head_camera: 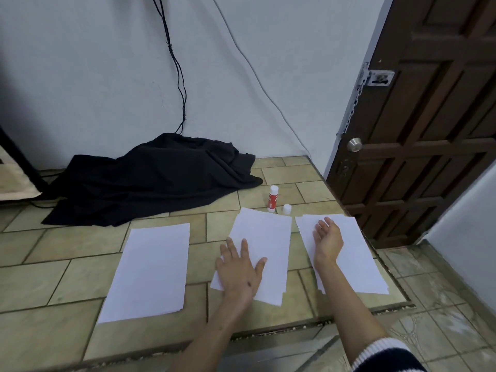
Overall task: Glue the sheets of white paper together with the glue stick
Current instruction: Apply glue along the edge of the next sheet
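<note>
Nearest the camera, the left hand (pixel 239 272) lies flat, fingers spread and straight, pressing on the lower left part of the middle sheet (pixel 264 245), which sits slightly askew on the tiled floor (pixel 53 277). Just beyond and to the right, the right hand (pixel 328 238) hovers or rests over the right stack of paper (pixel 357 259) with palm turned partly up and fingers loosely relaxed, gripping nothing; whether it touches the paper I cannot tell. That stack looks like several sheets with edges fanned at its near end, so lifting one carelessly could drag others along or crease them. A single left sheet (pixel 150 269) lies apart, untouched. Farther on, just beyond the middle sheet's far edge, the glue stick (pixel 272 199) stands upright, uncapped, with its white cap (pixel 286 209) beside it; a reaching arm could topple the tall, narrow stick, and the exposed glue could dry or smear on the tiles. Its red label carries print too small to read, so no brand can be named. Behind lie a black cloth (pixel 150 181) and a wooden door (pixel 429 116).
</note>
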